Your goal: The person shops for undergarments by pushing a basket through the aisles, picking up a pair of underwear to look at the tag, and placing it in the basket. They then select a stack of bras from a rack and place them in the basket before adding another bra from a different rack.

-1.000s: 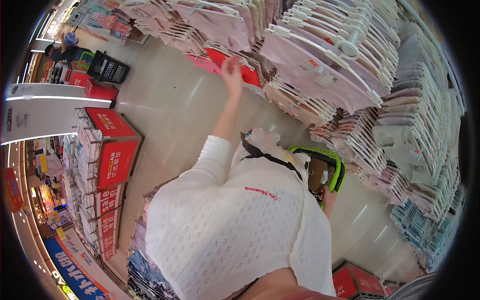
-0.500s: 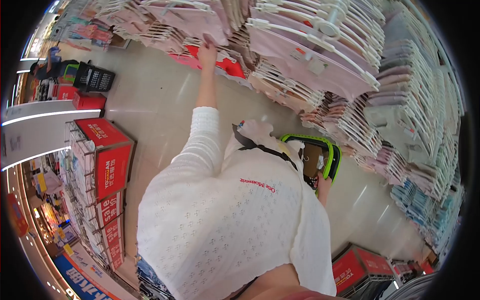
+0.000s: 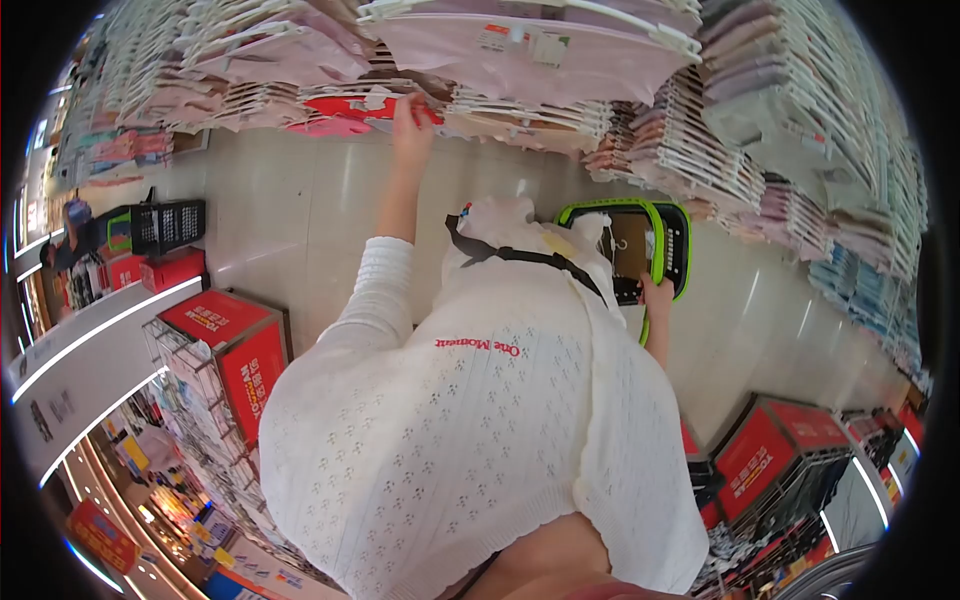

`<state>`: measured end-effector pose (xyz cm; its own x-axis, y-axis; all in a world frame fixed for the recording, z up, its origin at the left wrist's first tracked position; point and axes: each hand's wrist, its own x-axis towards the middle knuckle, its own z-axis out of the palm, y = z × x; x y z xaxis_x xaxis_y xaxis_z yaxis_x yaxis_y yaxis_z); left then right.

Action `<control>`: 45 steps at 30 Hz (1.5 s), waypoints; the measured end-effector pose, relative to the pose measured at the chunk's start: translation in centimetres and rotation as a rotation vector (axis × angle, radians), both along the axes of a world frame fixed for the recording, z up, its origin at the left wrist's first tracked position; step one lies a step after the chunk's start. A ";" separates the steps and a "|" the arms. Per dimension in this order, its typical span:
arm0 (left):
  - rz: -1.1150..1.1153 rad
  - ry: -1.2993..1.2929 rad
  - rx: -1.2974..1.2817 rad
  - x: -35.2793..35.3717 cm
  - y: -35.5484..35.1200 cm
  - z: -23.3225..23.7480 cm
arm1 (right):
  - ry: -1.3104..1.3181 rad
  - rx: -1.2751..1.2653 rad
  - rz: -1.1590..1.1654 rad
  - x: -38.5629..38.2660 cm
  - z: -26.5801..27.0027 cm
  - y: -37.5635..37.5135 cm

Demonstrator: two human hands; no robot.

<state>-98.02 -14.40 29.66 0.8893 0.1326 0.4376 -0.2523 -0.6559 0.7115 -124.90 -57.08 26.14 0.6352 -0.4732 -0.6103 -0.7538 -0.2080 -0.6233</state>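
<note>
My left hand (image 3: pixel 410 118) reaches forward to the rack, its fingers curled together at the edge of a red garment (image 3: pixel 345 106) hanging low among paler clothes. The exact spot of the pinch is small and partly hidden. A pink garment (image 3: pixel 338 127) hangs just beside the red one. Down at my right side, my right hand (image 3: pixel 657 292) is closed round the bright green handle (image 3: pixel 657 240) of a black shopping basket (image 3: pixel 679 250). Inside the basket lie a brown piece (image 3: pixel 629 245), which looks like cardboard, and a white hanger hook.
Pale pink clothes on white hangers (image 3: pixel 540 50) fill the racks in front, with light blue ones (image 3: pixel 868 305) at the far right. Red-sided display bins (image 3: pixel 235 350) stand behind me on the left, another (image 3: pixel 765 455) on the right. A person with a black basket (image 3: pixel 168 228) is at far left.
My view has turned, so the racks and bins have shifted. My left hand stays at the red garment, where more of a white tag or patch shows. The basket remains in my right hand.
</note>
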 end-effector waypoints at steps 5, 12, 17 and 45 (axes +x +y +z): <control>-0.162 0.230 0.042 -0.5 -2.7 -3.3 | 0.003 0.013 -0.053 -0.5 -0.1 1.0; -0.258 0.547 -0.529 0.6 -0.5 -7.6 | -0.009 -0.015 -0.057 -0.6 0.7 2.7; -0.230 1.036 -0.535 -1.7 -1.2 -7.4 | -0.023 -0.025 -0.068 -0.4 1.2 3.1; -0.054 1.146 -1.023 -8.1 3.6 -14.7 | 0.033 -0.048 -0.031 -0.8 0.9 2.8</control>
<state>-106.12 -10.80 14.98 0.6879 -0.1021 -0.7185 0.7208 0.2112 0.6601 -125.70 -54.32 26.99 0.5998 -0.5218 -0.6066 -0.7802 -0.2130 -0.5882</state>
